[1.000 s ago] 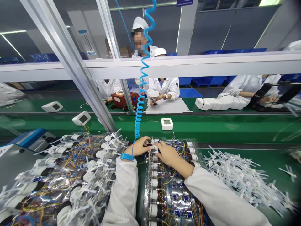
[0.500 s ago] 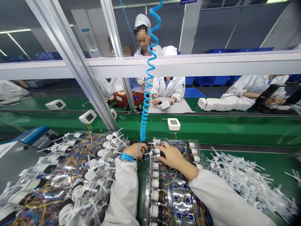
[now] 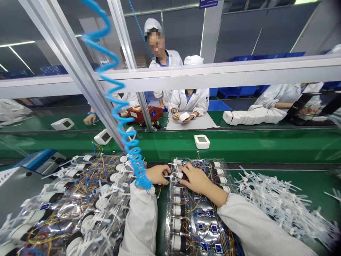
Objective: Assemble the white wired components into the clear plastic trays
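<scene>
My left hand (image 3: 157,174) and my right hand (image 3: 194,177) meet at the far end of a clear plastic tray (image 3: 193,213) packed with small white-and-black cylindrical parts on coloured wires. Together their fingers pinch one small cylindrical part (image 3: 178,175) with a white plastic piece on its left end. A blue wrist strap sits on my left wrist, and its blue coiled cord (image 3: 117,106) rises to the upper left. Left of my left sleeve lies a heap of wired parts (image 3: 80,192) with white plastic pieces.
A pile of white plastic strips (image 3: 274,202) covers the green mat at right. White display units (image 3: 201,141) stand on the green conveyor beyond. A blue-and-grey machine (image 3: 39,160) sits at left. People in white coats work across the conveyor behind an aluminium frame (image 3: 186,74).
The coiled cord has swung from the middle to the upper left. My hands stay together on the part at the tray's far end. The white units on the conveyor have shifted right.
</scene>
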Action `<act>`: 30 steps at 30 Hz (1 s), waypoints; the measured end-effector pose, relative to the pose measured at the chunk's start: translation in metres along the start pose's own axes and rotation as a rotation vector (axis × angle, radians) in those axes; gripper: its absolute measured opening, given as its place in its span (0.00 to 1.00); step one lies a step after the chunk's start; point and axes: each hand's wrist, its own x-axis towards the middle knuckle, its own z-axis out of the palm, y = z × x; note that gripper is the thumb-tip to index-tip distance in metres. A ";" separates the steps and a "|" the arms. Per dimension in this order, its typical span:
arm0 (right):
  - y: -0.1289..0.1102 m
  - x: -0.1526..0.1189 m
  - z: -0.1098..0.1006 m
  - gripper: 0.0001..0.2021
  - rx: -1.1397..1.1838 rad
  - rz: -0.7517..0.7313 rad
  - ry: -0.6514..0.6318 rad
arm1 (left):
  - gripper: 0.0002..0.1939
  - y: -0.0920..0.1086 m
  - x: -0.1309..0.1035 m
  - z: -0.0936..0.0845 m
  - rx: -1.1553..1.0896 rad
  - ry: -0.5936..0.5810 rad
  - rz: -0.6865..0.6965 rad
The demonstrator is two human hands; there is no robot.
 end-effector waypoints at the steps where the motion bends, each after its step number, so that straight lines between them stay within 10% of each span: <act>1: 0.002 0.000 0.000 0.23 0.032 -0.003 0.022 | 0.23 0.000 0.000 0.000 0.005 0.005 -0.010; 9: 0.004 -0.003 -0.018 0.07 0.322 -0.040 0.273 | 0.09 0.022 -0.028 -0.016 0.102 0.180 -0.002; 16: -0.007 -0.008 -0.021 0.05 0.506 -0.093 0.356 | 0.20 0.034 -0.039 -0.017 0.080 0.028 -0.015; 20: -0.005 -0.008 -0.020 0.06 0.580 -0.130 0.366 | 0.08 0.030 -0.026 -0.016 0.128 0.029 -0.063; 30: -0.017 0.004 -0.013 0.07 0.760 -0.101 0.164 | 0.11 0.056 -0.048 -0.035 0.115 0.418 0.026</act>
